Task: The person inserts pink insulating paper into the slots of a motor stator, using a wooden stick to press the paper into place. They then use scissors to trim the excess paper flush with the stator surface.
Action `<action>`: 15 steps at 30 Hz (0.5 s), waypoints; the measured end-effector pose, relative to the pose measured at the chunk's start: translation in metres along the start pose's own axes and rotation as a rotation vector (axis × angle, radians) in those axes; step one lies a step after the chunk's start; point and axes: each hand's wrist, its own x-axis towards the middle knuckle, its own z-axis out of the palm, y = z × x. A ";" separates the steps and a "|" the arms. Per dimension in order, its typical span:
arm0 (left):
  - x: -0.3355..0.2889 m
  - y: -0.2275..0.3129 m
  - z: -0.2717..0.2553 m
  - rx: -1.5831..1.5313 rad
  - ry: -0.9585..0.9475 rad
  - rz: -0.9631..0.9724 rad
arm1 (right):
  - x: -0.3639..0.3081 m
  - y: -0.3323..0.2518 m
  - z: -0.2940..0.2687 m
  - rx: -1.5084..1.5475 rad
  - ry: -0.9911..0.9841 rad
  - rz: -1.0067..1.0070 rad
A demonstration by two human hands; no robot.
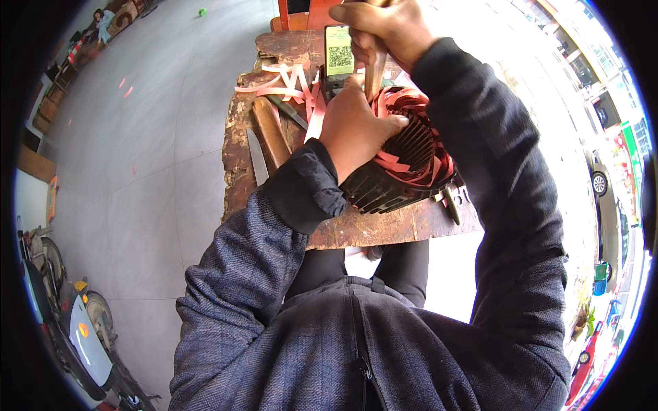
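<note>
The left hand [356, 127] has its fingers [394, 123] curled over the rim of a black finned stator [404, 168], pressing on it so that it stays put on the bench [384, 226]. The right hand [387, 27] is clenched around the top of a wooden stick [373, 75], which stands nearly upright with its lower end going down into the stator just beside the left hand's knuckles. Red and pink paper strips [411, 164] line the slots of the stator and curl out over its upper edge. The stator lies tilted near the right front part of the bench, its dark ribs facing the person. Behind the left hand a small card with a green printed pattern [338, 49] stands upright. To the left of the hands a loose heap of pink strips [288, 85] lies on the worn wooden top, and beside them lie a wooden-handled tool [272, 133] and a flat metal blade [258, 157], side by side and well apart from the stator. A small metal tool [450, 204] lies at the right edge, just beside the stator. Both forearms wear dark sleeves. A grey floor [151, 151] spreads to the left, with a parked scooter [75, 329] at the lower left.
</note>
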 end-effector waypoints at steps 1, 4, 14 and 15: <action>-0.002 -0.002 0.000 -0.020 0.011 -0.023 | 0.001 0.001 0.002 0.066 -0.029 0.007; -0.007 -0.010 0.005 -0.076 0.079 -0.045 | -0.025 0.010 -0.005 0.230 0.025 -0.206; -0.003 -0.021 0.010 -0.070 0.146 0.073 | -0.033 -0.013 0.000 0.119 0.015 -0.209; -0.006 -0.023 0.012 -0.144 0.169 0.099 | -0.037 -0.013 0.004 0.101 0.052 -0.164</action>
